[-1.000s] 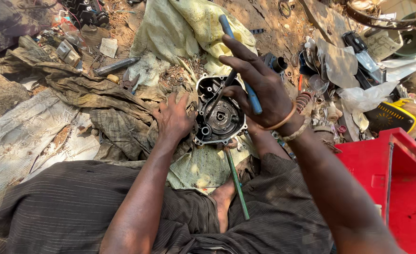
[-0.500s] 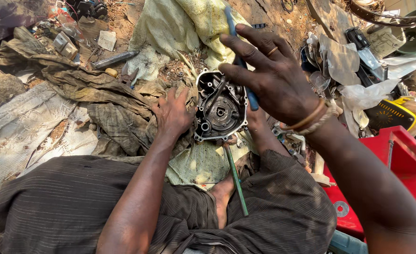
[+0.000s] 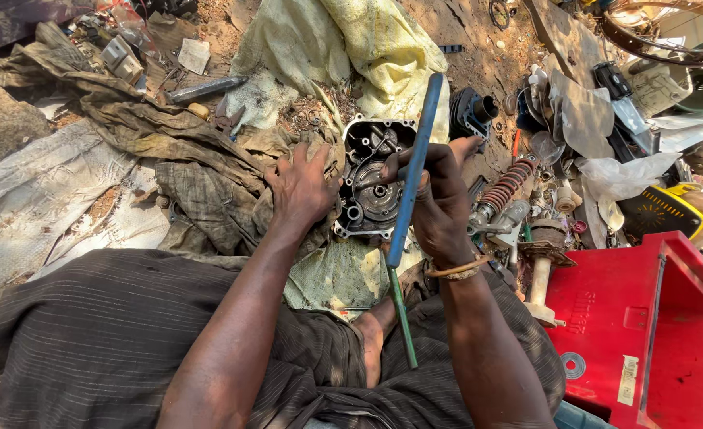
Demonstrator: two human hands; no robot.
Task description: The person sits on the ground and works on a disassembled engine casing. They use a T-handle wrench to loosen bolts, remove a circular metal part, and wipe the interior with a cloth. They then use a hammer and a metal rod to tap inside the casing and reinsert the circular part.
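on the left, dirty cloths (image 3: 169, 159) and a small pale packet (image 3: 194, 56) lie on the dirt. the left hand (image 3: 300, 187) presses flat, fingers spread and holding nothing, on rags at the left edge of the engine casing (image 3: 371, 179), which sits on cloth just ahead of the person's knees. the right hand (image 3: 439, 202) is closed around a blue rod (image 3: 411, 175) held upright over the casing (its tip's contact cannot be told). the step looks like working on the casing's inside; steadying it seems needed. right of it, a red coil spring (image 3: 502, 187), then a red bin (image 3: 645, 334) with a small white label and a round sticker.
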